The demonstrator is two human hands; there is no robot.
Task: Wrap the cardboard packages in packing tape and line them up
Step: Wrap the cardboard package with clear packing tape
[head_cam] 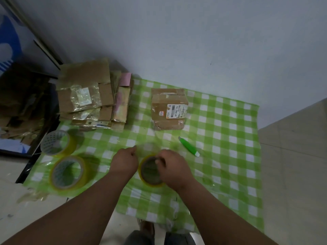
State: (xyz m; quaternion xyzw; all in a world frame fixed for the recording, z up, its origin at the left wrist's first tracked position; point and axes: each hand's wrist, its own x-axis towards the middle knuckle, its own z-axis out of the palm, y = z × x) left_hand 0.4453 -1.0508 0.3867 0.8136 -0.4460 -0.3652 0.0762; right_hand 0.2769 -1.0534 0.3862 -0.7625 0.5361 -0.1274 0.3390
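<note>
My right hand grips a tape roll near centre of the green checked cloth; fingers curl over the rim into the core. My left hand sits just left of the roll, fingers pinched together at the far edge. They look like they're on a strip of clear tape pulled off the roll, but the film is faint, so I can't confirm.

One cardboard package lies on the cloth far of my hands, white shipping label on top, glossy tape showing on it. A stack of cardboard pieces, some under clear film, sits far left at the cloth's edge.

Two more yellow rolls on the left: the larger roll near, the smaller roll just beyond it. A green cutter lies right of my hands, between them and the package.
</note>
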